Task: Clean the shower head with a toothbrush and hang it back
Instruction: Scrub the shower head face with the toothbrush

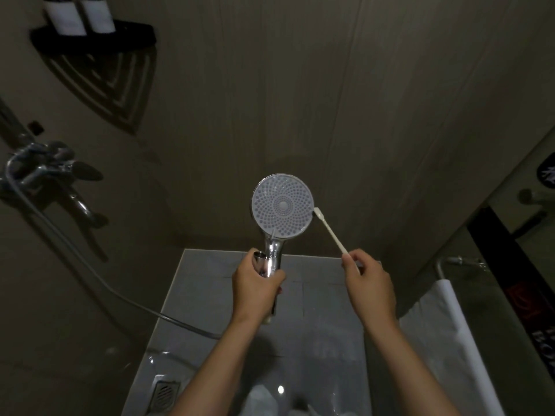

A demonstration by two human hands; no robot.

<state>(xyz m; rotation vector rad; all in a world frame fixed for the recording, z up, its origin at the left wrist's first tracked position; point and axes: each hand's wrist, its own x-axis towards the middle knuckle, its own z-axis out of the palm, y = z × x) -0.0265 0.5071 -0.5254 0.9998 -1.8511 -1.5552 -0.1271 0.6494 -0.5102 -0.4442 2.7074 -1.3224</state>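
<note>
Left hand (258, 285) grips the shower head (282, 205) by its handle; we hold it upright, nozzle face toward us. Right hand (371, 283) pinches the toothbrush (330, 232) end, shaft slanting up-left, tip at the face's right rim; we'd scrub leftward.

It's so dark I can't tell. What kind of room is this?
Most likely a bathroom shower stall. There's a shower head on a hose, a wall tap, and a floor drain in wet tiles.
</note>
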